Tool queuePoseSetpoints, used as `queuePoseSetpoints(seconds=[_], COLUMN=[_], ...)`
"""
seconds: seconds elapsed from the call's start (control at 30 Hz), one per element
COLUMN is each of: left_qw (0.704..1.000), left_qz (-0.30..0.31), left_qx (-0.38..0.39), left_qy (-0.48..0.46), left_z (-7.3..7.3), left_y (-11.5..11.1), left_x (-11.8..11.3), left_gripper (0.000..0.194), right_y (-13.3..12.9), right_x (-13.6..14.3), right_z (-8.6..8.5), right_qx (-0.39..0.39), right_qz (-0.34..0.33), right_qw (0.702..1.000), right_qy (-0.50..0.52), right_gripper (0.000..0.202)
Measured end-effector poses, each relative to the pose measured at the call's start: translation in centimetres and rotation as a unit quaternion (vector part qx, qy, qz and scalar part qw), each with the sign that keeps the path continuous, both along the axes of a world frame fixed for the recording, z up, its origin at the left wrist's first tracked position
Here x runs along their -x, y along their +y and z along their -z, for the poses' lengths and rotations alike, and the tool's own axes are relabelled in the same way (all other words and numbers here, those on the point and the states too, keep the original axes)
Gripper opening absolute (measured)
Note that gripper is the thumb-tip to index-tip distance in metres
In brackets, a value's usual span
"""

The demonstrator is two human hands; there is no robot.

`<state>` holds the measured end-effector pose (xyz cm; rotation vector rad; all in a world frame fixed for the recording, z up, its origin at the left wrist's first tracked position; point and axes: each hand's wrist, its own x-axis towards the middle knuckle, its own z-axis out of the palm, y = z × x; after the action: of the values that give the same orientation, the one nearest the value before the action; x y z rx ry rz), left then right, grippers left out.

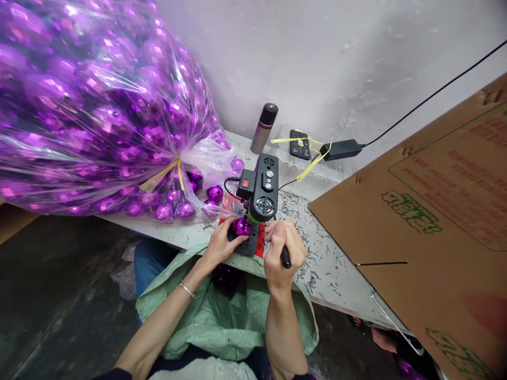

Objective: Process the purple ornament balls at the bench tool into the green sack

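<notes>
Between the fingers and thumb of my left hand (219,243) is a shiny purple faceted ball (241,227), held under the head of a small black bench drill (266,184). My right hand (285,248) is closed around a black handle (285,257) to the right of the machine. More loose purple balls (215,193) lie to the left of the machine, by the mouth of a clear bag. An open green woven sack (233,338) spreads across my lap below the table edge, with some purple balls (227,278) inside it.
A huge clear plastic bag (119,121) of purple balls fills the left. Behind the machine stand a spray can (264,128), a dark phone-like object (300,144) and a black power adapter (344,150). Black shavings litter the white table (332,279); a cardboard box (435,211) stands right.
</notes>
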<state>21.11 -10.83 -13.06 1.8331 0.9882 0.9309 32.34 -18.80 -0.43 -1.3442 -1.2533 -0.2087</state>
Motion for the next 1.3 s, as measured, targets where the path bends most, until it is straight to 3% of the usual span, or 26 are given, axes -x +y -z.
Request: queuePoseSetpoints(seconds=[0.2,0.53,0.83,1.13,1.3], left_qw=[1.000,0.995,0.998,0.998,0.994], left_qz=[0.013,0.017,0.008,0.051,-0.004], left_qx=[-0.005,0.090,0.052,0.021,0.087], left_qy=[0.014,-0.038,-0.028,-0.014,-0.063], left_z=[-0.2,-0.2,0.1,-0.8,0.0], left_y=[0.4,0.0,0.2,0.2,1.3], left_x=[-0.5,0.6,-0.4,0.2,0.2], left_gripper=[0.048,0.053,0.051,0.048,0.054], right_y=[-0.1,-0.2,-0.3,-0.4,-0.4], right_x=[0.1,0.1,0.3,0.2,0.2], right_z=[0.2,0.6,0.7,0.6,0.7], right_qx=[-0.008,-0.019,-0.017,-0.011,-0.015], right_qz=[-0.008,0.002,0.000,0.002,-0.003], right_qw=[1.000,1.000,1.000,1.000,1.000], right_qy=[0.000,-0.013,-0.012,-0.022,-0.026], right_gripper=[0.028,0.028,0.028,0.028,0.027])
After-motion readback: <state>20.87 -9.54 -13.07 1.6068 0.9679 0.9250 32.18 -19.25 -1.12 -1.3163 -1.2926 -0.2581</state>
